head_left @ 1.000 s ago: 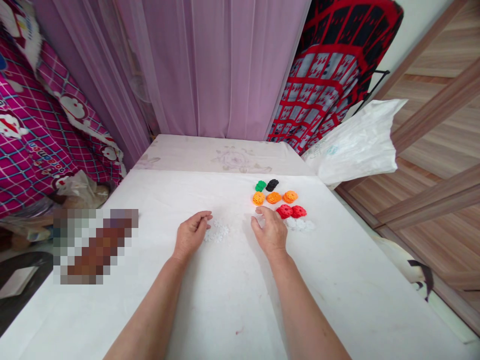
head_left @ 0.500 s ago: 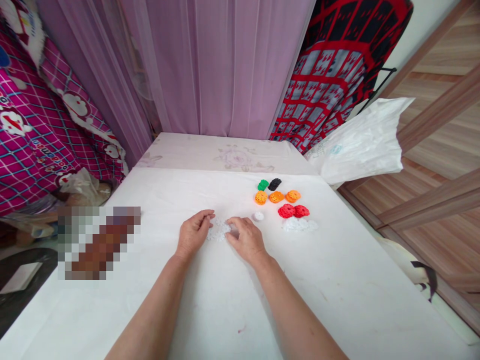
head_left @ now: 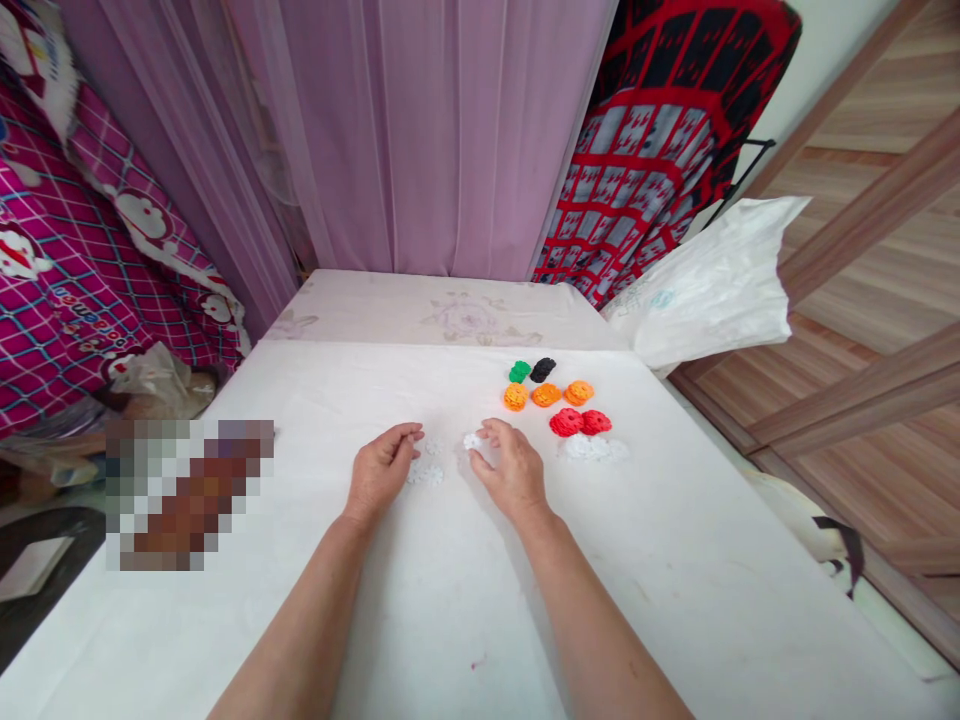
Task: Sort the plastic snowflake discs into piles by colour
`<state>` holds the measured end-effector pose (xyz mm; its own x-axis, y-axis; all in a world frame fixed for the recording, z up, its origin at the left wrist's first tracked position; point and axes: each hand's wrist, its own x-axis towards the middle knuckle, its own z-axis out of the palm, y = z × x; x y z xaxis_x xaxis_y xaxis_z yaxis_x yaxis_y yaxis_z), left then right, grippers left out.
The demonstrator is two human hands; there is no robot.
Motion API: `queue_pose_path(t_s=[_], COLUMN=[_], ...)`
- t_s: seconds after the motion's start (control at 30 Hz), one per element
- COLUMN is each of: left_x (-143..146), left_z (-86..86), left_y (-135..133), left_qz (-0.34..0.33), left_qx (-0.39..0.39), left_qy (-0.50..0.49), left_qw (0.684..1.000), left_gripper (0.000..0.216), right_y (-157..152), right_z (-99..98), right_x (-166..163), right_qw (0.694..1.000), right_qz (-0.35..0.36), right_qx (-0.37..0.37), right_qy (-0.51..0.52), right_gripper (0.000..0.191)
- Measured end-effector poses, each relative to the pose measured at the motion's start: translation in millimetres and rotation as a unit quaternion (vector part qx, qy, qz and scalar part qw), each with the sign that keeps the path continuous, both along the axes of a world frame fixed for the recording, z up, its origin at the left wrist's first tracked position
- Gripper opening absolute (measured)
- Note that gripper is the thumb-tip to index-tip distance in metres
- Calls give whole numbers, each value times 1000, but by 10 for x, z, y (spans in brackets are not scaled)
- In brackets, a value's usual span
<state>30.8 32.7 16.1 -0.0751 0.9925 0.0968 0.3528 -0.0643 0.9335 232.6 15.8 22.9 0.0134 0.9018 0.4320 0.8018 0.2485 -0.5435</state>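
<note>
My left hand [head_left: 384, 470] rests on the white table [head_left: 450, 600] with fingers curled, beside a small heap of white plastic pieces [head_left: 425, 470]. My right hand [head_left: 510, 470] pinches one white piece [head_left: 472, 441] at its fingertips. To the right lie sorted piles: green [head_left: 519, 372], black [head_left: 544, 369], orange [head_left: 547, 394], red [head_left: 579, 422] and white [head_left: 592, 448].
A white plastic bag [head_left: 712, 285] lies at the table's right rear corner. Purple curtains [head_left: 420, 130] hang behind. A red and black patterned cloth [head_left: 660, 150] and pink bedding [head_left: 75, 250] flank the table. A blurred patch [head_left: 187, 495] covers something at left.
My right hand went from the sorted piles to the white heap, then lifted away holding one white piece. The left hand stayed put.
</note>
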Motion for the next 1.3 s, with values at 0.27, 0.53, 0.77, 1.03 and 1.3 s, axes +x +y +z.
queue_pose_path(t_s=[0.27,0.53,0.77,1.03,1.3], left_x=[-17,-12,-10,-15,-20], left_z=[-63,-24,-28,-1,34], left_y=[17,5,9,26,29], left_qz=[0,-6,-6,55,86], left_qx=[2,4,6,16,20], left_qy=[-3,6,2,-50,-79], left_qw=[1000,1000,1000,997,993], left_gripper=[35,34,36,33,32], right_y=[117,130,138,66,76], right_z=[8,-23,-58,74,-7], right_x=[490,504,489,362,-266], right_qw=[993,992,993,993,996], right_qz=[-118,-123,-114,-84,67], right_qx=[15,-10,-11,87,-7], right_qy=[17,6,-11,-18,-52], right_gripper=[36,37,36,19,23])
